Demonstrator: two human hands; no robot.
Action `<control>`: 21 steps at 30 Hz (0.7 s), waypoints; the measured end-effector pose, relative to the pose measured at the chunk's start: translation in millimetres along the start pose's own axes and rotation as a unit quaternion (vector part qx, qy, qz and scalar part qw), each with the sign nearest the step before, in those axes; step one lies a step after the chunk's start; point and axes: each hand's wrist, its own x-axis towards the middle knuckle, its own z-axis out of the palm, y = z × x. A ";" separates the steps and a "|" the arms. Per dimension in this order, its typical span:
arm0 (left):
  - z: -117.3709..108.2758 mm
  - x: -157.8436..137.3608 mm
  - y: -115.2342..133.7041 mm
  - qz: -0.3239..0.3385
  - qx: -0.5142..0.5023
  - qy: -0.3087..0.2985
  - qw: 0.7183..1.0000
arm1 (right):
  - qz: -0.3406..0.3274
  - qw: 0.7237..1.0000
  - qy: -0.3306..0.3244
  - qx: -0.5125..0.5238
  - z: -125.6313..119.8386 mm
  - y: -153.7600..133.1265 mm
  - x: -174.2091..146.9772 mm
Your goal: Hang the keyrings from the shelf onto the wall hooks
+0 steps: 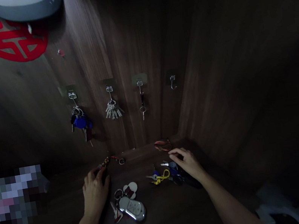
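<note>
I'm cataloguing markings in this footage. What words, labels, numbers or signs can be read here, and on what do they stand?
"囍": red paper cutout on the wooden wall, partly covered by a grey-rimmed object.
Silver key fob near the left hand: button marks, too blurred to read.
Keys by the right hand and on the hooks: nothing legible.
</note>
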 end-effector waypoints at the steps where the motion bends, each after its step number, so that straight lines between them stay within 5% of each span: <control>1: 0.7 0.6 -1.0 0.006 -0.012 0.018 1.000 | -0.018 1.000 -0.017 0.001 0.0 -2.0 -0.8; 5: -0.9 3.3 0.1 0.094 -0.140 0.046 0.985 | -0.073 0.994 -0.078 0.005 3.4 -4.6 -2.0; 12: -14.5 -2.9 17.9 0.119 -0.334 -0.176 0.918 | -0.040 0.999 0.004 0.025 9.9 8.1 0.2; 21: -22.2 -8.8 28.8 0.187 -0.357 -0.293 0.867 | -0.072 0.995 0.065 0.012 8.8 11.6 2.1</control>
